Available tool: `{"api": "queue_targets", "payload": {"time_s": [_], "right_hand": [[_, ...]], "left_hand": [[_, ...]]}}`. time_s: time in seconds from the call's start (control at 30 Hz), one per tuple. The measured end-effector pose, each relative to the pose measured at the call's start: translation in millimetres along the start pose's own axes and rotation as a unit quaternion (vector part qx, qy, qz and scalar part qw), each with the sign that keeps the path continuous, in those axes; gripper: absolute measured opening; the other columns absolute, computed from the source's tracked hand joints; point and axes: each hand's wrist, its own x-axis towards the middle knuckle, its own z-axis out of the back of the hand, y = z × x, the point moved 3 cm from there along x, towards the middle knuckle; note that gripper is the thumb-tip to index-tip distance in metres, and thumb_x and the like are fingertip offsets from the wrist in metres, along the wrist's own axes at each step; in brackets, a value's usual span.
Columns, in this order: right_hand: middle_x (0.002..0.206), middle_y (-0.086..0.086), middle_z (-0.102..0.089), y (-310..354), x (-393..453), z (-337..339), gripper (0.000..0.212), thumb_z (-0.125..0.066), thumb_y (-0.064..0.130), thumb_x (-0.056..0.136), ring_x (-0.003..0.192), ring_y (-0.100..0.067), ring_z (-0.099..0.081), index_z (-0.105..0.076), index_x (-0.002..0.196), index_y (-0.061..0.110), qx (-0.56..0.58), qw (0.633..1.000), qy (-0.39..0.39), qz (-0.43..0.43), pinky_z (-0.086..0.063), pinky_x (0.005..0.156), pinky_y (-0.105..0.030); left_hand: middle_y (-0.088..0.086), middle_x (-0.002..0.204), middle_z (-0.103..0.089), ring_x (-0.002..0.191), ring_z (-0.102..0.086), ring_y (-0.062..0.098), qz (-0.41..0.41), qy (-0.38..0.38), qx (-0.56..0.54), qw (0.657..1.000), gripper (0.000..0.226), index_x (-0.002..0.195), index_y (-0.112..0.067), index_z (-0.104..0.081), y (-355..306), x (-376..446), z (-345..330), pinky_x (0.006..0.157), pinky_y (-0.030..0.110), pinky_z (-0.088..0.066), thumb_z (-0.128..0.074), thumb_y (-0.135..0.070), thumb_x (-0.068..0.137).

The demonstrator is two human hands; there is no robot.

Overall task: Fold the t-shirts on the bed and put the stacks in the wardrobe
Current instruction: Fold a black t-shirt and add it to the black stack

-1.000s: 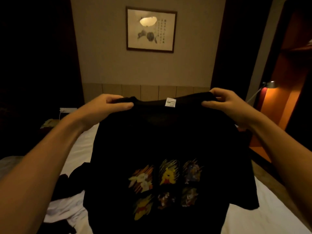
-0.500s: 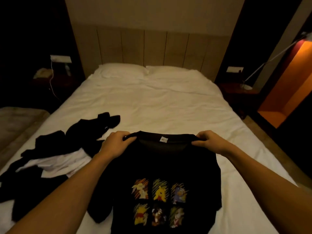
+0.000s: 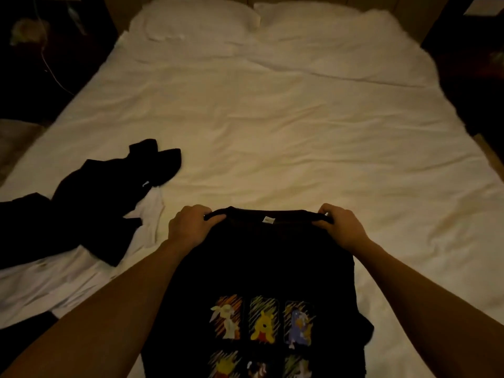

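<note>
The black t-shirt [image 3: 261,268] with its cartoon print [image 3: 261,320] facing up has come down from the raised position of a second ago and now spreads over the near part of the bed [image 3: 272,132], though the dim light leaves it unclear whether the collar edge already touches the sheet. The left hand [image 3: 191,227] pinches the shoulder seam on one side of the neckline, and the right hand [image 3: 341,225] pinches the other side, both curled around the fabric as before. A white neck label [image 3: 268,220] shows between them. The view has tilted lower: the wall picture is gone from sight, and the pillows [image 3: 201,20] sit at the top edge. The pile of unfolded clothes [image 3: 90,208], black and white, lies to the left.
</note>
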Motion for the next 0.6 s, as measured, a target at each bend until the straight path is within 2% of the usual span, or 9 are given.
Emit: {"api": "queue_targets", "payload": {"time_s": [0.17,0.3,0.4,0.47,0.53,0.6], "right_hand": [[0.075,0.002,-0.059,-17,70,-16,0.015,-0.064,0.034,0.094,0.067,-0.023,-0.057,-0.055,0.086,0.025,-0.015,1.000,0.011,-0.019,-0.034,0.052,-0.029],[0.082,0.000,-0.061,-26,108,-34,0.013,-0.063,0.036,0.093,0.071,-0.022,-0.058,-0.056,0.089,0.026,-0.011,0.999,-0.002,-0.044,-0.037,0.055,-0.029],[0.097,-0.006,-0.064,-32,126,-53,0.018,-0.061,0.038,0.095,0.079,-0.022,-0.058,-0.057,0.101,0.021,-0.023,0.998,0.000,-0.066,-0.042,0.063,-0.032],[0.114,-0.010,-0.060,-35,129,-67,0.034,-0.060,0.040,0.095,0.094,-0.027,-0.058,-0.054,0.118,0.016,-0.051,0.995,0.027,-0.083,-0.047,0.074,-0.036],[0.126,-0.014,-0.052,-33,125,-78,0.051,-0.058,0.045,0.095,0.110,-0.033,-0.055,-0.045,0.133,0.014,-0.110,0.989,0.046,-0.092,-0.048,0.088,-0.044],[0.134,-0.016,-0.045,-26,116,-84,0.061,-0.055,0.049,0.095,0.120,-0.036,-0.047,-0.037,0.141,0.012,-0.196,0.976,0.026,-0.092,-0.042,0.097,-0.046]], "left_hand": [[0.000,0.060,-0.050,0.064,-0.056,0.025,0.019,0.017,0.020,0.999,0.055,0.056,-0.022,-0.046,1,63,-29,0.053,0.029,-0.030,-0.052,-0.064,0.091],[0.001,0.062,-0.054,0.063,-0.055,0.023,0.045,0.026,0.024,0.998,0.056,0.059,-0.020,-0.050,6,99,-44,0.052,0.029,-0.031,-0.052,-0.066,0.090],[0.001,0.064,-0.054,0.065,-0.057,0.024,0.045,0.071,-0.022,0.996,0.048,0.063,-0.020,-0.053,15,117,-63,0.053,0.030,-0.036,-0.058,-0.060,0.090],[0.000,0.084,-0.064,0.081,-0.063,0.023,0.040,0.115,-0.085,0.989,0.038,0.084,-0.021,-0.066,25,120,-78,0.069,0.034,-0.051,-0.063,-0.058,0.088],[0.001,0.103,-0.065,0.094,-0.063,0.022,0.055,0.145,-0.143,0.977,0.043,0.109,-0.019,-0.067,36,118,-86,0.085,0.039,-0.054,-0.067,-0.055,0.087],[0.001,0.107,-0.063,0.096,-0.062,0.021,0.074,0.146,-0.176,0.971,0.041,0.115,-0.017,-0.063,45,117,-86,0.084,0.035,-0.051,-0.067,-0.049,0.089]]}}
